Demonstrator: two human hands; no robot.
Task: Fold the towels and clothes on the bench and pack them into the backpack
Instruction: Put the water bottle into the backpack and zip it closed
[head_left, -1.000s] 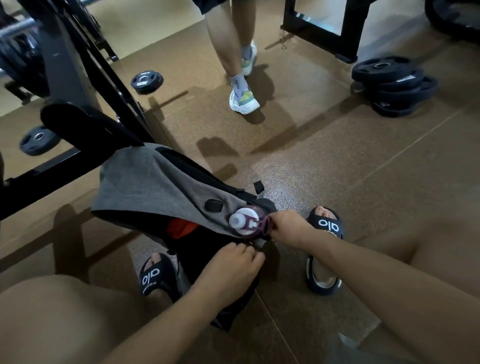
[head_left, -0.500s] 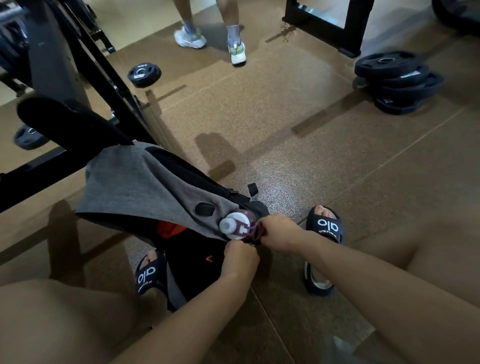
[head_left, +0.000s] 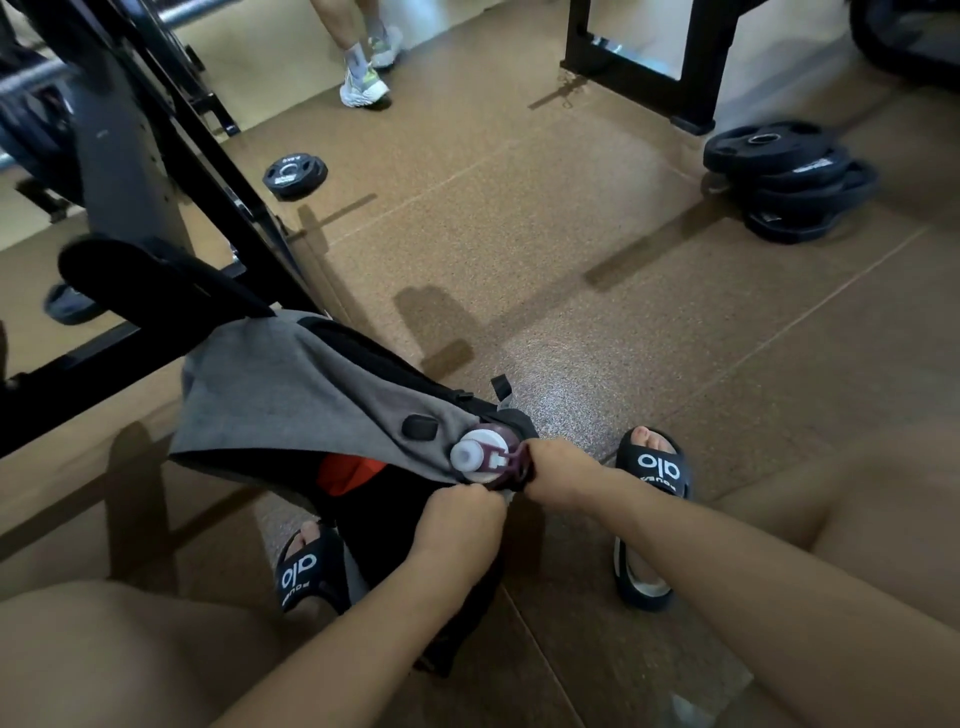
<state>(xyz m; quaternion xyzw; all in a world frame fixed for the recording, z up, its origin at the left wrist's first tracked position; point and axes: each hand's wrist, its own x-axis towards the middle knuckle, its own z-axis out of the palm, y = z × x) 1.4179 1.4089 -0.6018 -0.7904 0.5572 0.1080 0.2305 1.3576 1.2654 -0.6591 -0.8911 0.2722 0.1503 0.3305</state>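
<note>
A grey and black backpack (head_left: 291, 405) stands on the floor between my feet, its grey flap hanging open to the left. Something orange (head_left: 348, 470) shows inside the opening. A maroon water bottle (head_left: 485, 454) with a pale cap sits in the side pocket at the pack's right edge. My left hand (head_left: 460, 525) grips the pack's fabric just below the bottle. My right hand (head_left: 558, 470) holds the pocket edge beside the bottle, fingers curled. No towels or clothes are visible outside the pack.
A black gym machine frame (head_left: 171, 171) stands close on the left. Stacked weight plates (head_left: 789, 179) lie at the right, one small plate (head_left: 294, 174) at the back left. Another person's legs and shoes (head_left: 366, 78) are at the far top. Brown rubber floor lies ahead.
My left hand curled and moved up from the pack's front to the fabric below the bottle. The other person walked away toward the back.
</note>
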